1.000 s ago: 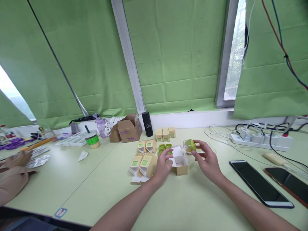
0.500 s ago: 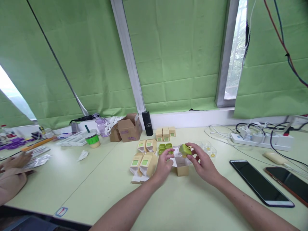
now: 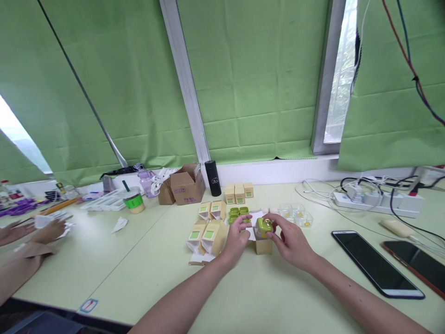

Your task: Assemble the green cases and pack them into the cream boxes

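My right hand pinches a small green jar and holds it right over the mouth of an open tan carton. My left hand grips the carton's white flap on its left side, fingers curled. Just left of my left hand lie two tan cartons with green labels. Behind them stand two more open cartons and loose green jars. Three closed cartons stand in a row further back.
Clear plastic cups sit right of the carton. Two phones lie at the right, a power strip with cables behind them. A brown cardboard box, black bottle and green-banded cup stand at the back. Another person's hands work at the far left.
My right hand has carried the green jar leftward and down from beside the clear cups to just over the open carton. The other person's hands at the left have shifted.
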A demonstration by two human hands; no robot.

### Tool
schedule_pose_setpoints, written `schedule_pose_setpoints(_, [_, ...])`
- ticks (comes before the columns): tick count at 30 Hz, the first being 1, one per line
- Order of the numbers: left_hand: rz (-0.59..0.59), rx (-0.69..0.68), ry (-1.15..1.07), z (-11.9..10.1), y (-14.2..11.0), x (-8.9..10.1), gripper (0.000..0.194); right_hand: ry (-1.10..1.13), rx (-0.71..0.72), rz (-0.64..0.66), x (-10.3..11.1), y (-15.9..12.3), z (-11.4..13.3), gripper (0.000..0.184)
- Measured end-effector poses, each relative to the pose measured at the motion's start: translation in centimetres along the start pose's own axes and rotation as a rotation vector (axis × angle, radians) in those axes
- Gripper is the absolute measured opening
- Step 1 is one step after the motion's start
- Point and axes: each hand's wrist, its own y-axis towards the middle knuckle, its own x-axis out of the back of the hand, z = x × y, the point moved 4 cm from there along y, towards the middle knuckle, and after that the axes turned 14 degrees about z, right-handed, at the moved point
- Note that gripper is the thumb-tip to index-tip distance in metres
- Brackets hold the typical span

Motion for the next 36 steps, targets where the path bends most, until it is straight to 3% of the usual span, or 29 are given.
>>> schedule_pose_setpoints(22, [-0.008,0.013,0.016,-0.1,0.0,-0.2,0.055,-0.035,0.036,0.054,-0.9,-0.4,0.0,0.029])
schedule_pose_setpoints(27, [0.004,0.015,0.021,-0.1,0.1,-0.2,0.056,-0.029,0.050,0.019,-0.8,-0.3,0.3,0.019])
schedule_pose_setpoints(36, [0.003,0.007,0.010,0.0,0.1,-0.2,0.056,0.019,0.004,-0.072,-1.2,0.2,0.2,0.020])
